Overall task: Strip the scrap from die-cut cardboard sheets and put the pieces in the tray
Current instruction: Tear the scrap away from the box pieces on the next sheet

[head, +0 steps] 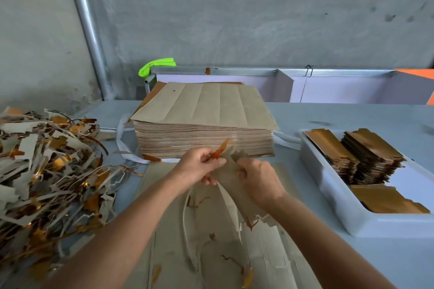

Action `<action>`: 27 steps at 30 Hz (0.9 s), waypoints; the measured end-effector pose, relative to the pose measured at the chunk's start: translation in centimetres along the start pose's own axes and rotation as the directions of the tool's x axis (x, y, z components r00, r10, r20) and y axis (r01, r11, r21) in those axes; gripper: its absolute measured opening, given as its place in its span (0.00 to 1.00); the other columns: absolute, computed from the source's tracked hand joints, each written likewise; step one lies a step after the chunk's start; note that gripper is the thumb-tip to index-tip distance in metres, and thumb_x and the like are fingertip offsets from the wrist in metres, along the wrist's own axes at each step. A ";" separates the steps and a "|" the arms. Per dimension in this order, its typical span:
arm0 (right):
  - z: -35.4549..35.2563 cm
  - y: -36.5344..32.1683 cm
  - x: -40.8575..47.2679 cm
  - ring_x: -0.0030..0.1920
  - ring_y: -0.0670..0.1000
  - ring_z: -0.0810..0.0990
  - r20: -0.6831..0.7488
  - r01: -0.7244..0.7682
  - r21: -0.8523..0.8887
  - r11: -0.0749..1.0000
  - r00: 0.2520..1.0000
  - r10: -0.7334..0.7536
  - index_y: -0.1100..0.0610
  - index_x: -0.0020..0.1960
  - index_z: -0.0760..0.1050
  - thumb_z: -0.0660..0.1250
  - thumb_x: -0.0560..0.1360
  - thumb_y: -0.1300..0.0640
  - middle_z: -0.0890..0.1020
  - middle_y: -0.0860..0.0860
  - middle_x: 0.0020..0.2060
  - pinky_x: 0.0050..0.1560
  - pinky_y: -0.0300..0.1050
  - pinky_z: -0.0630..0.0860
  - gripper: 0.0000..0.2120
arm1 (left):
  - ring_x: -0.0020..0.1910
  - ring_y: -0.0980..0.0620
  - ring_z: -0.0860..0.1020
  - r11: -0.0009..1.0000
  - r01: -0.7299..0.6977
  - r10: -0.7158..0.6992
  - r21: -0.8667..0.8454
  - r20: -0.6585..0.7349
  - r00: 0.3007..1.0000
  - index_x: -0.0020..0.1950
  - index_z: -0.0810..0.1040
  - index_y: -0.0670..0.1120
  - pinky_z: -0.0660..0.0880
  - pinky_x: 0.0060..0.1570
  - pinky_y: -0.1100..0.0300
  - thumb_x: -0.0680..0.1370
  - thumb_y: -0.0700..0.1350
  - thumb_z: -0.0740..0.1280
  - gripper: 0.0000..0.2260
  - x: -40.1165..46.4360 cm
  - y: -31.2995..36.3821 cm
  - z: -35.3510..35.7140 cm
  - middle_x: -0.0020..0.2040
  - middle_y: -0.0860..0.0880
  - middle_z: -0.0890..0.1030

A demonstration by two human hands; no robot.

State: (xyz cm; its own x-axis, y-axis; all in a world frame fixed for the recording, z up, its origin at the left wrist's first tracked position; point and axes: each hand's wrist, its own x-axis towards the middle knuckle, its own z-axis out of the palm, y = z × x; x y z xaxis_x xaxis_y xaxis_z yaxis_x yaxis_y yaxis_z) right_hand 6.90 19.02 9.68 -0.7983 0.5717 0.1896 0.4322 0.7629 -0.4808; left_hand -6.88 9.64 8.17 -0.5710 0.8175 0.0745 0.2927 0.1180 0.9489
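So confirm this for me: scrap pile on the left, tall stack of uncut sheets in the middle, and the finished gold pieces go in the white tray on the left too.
Not quite. The head view shows the white tray with the gold pieces on the right. The scrap pile is on the left and the stack of sheets stands in the middle, as you said.

Two bare forearms, sleeveless, ringless hands.
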 end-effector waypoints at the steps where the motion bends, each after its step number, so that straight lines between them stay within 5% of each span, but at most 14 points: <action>1: 0.1 -0.1 0.0 0.38 0.55 0.71 0.004 0.015 -0.014 1.000 1.000 -0.015 0.53 0.33 0.63 0.57 0.76 0.62 0.73 0.53 0.36 0.37 0.43 0.65 0.14 | 0.26 0.54 0.78 0.999 -0.005 0.005 -0.044 -0.013 1.000 0.46 0.77 0.45 0.73 0.26 0.64 0.75 0.39 0.70 0.03 0.0 0.1 0.1 0.35 0.48 0.80; 5: 0.7 0.7 0.2 0.39 0.54 0.71 -0.097 -0.118 0.213 0.970 0.985 0.141 0.63 0.42 0.74 0.60 0.75 0.64 0.75 0.58 0.36 0.38 0.45 0.65 0.06 | 0.27 0.55 0.77 0.988 -0.072 0.055 -0.138 -0.121 0.991 0.45 0.74 0.38 0.73 0.29 0.65 0.76 0.34 0.67 0.03 -0.1 0.3 0.0 0.33 0.46 0.77; 8: 0.9 1.3 -0.3 0.40 0.56 0.75 -0.107 -0.260 0.525 0.811 0.925 0.366 0.63 0.39 0.74 0.62 0.75 0.61 0.78 0.56 0.36 0.42 0.49 0.75 0.08 | 0.29 0.54 0.77 0.996 -0.072 0.058 -0.049 -0.240 0.969 0.44 0.72 0.41 0.74 0.31 0.64 0.78 0.36 0.64 0.04 -0.1 -0.1 -0.8 0.34 0.45 0.78; 11: 1.0 1.5 -0.7 0.39 0.57 0.76 -0.076 -0.292 0.651 0.701 0.894 0.442 0.65 0.39 0.72 0.63 0.76 0.59 0.78 0.58 0.37 0.45 0.57 0.78 0.10 | 0.30 0.51 0.76 0.999 -0.036 0.037 0.009 -0.263 0.964 0.44 0.71 0.44 0.74 0.32 0.60 0.80 0.37 0.62 0.06 -0.2 -0.6 -1.3 0.32 0.45 0.77; 14: 0.2 2.1 -0.7 0.42 0.63 0.76 -0.236 -0.254 0.590 0.766 0.854 0.464 0.66 0.48 0.74 0.61 0.76 0.63 0.78 0.60 0.39 0.42 0.53 0.75 0.06 | 0.28 0.54 0.76 0.998 -0.055 0.051 -0.005 -0.293 0.955 0.44 0.72 0.45 0.74 0.30 0.63 0.80 0.37 0.61 0.06 -0.5 -0.8 -1.5 0.30 0.48 0.76; 16: -0.8 3.0 -0.9 0.42 0.61 0.75 -0.355 -0.226 0.467 0.855 0.838 0.415 0.58 0.61 0.72 0.56 0.75 0.68 0.77 0.58 0.38 0.42 0.49 0.71 0.17 | 0.28 0.55 0.75 0.996 -0.081 0.062 -0.046 -0.325 0.944 0.44 0.73 0.44 0.73 0.30 0.63 0.80 0.37 0.61 0.06 -0.4 -0.6 -2.1 0.31 0.50 0.76; 18: -1.7 3.0 -1.3 0.45 0.62 0.77 -0.321 -0.209 0.324 0.923 0.893 0.315 0.49 0.70 0.67 0.52 0.75 0.70 0.79 0.59 0.44 0.47 0.55 0.75 0.28 | 0.28 0.56 0.75 0.991 -0.103 0.070 -0.087 -0.322 0.944 0.45 0.74 0.45 0.74 0.30 0.65 0.80 0.38 0.62 0.05 -0.2 -0.1 -2.6 0.31 0.51 0.76; 22: -1.4 1.4 -1.0 0.49 0.59 0.79 -0.173 -0.145 0.154 0.977 0.970 0.171 0.61 0.56 0.80 0.58 0.77 0.66 0.80 0.60 0.52 0.53 0.55 0.77 0.14 | 0.29 0.56 0.75 0.989 -0.133 0.116 -0.057 -0.239 0.964 0.43 0.74 0.47 0.75 0.31 0.64 0.80 0.39 0.62 0.07 0.0 1.3 -1.9 0.31 0.51 0.76; 27: -3.0 2.6 0.2 0.50 0.57 0.77 -0.320 -0.212 0.415 0.885 0.876 0.360 0.60 0.56 0.80 0.55 0.76 0.70 0.80 0.58 0.54 0.53 0.51 0.77 0.18 | 0.32 0.54 0.74 0.979 -0.074 0.114 0.188 -0.216 0.970 0.43 0.74 0.45 0.73 0.39 0.56 0.77 0.47 0.68 0.07 -1.0 0.9 -2.6 0.34 0.49 0.75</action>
State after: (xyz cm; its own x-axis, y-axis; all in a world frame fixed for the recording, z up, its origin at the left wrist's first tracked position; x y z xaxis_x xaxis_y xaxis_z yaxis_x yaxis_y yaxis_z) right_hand 9.13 22.08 11.03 -0.4099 0.8722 0.2670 0.3776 0.4287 -0.8207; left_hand -8.05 7.45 9.70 -0.6860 0.6845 0.2468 0.4727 0.1613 0.8663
